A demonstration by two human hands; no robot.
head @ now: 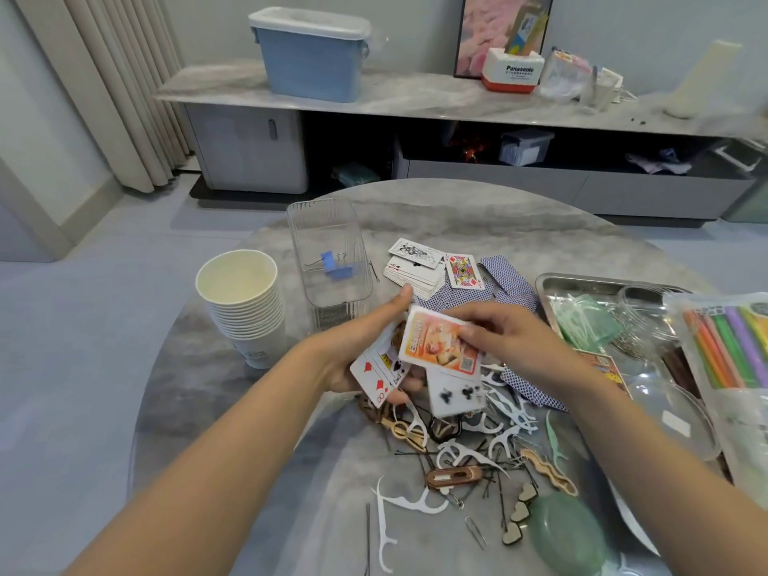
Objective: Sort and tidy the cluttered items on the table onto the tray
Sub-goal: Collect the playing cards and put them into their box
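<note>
Fingers on one card box

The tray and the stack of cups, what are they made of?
The tray looks like metal, probably stainless steel: silvery, shiny, with a rolled rim that catches light. The stack of cups looks like paper: matte white, with thin rolled lips nested closely together.

Paper cups stand left of the clear bin; tray lies far right.
</note>
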